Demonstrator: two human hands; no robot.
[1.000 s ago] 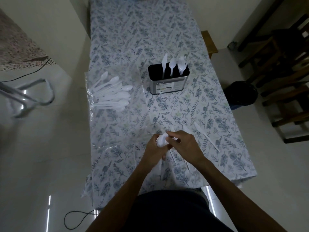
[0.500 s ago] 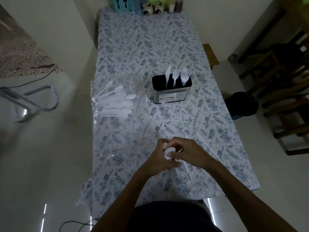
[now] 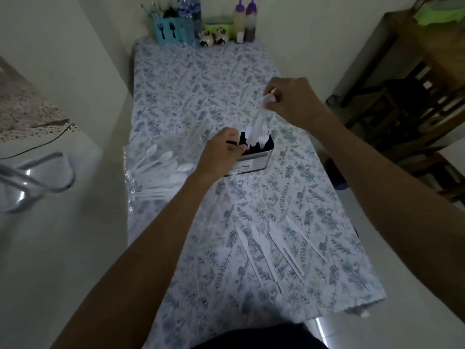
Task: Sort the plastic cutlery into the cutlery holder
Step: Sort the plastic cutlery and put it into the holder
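The black cutlery holder (image 3: 256,159) stands mid-table with white cutlery upright in it. My left hand (image 3: 221,154) grips the holder's left rim. My right hand (image 3: 289,102) is raised above the holder and pinches the top of a white plastic piece (image 3: 260,119) whose lower end reaches down into the holder; the piece is blurred. Several white plastic knives (image 3: 276,243) lie on the tablecloth near me. A pile of white plastic spoons (image 3: 161,165) lies on a clear plastic sheet to the left of the holder.
The narrow table (image 3: 176,96) wears a floral cloth. Bottles (image 3: 241,18), a blue utensil box (image 3: 167,31) and small figurines stand at its far end by the wall. Dark wooden chairs (image 3: 415,109) are on the right, a metal frame (image 3: 32,175) on the left.
Both hands left the near table edge, where they held a white piece together. The left now grips the holder's rim; the right has carried the piece up over the holder.
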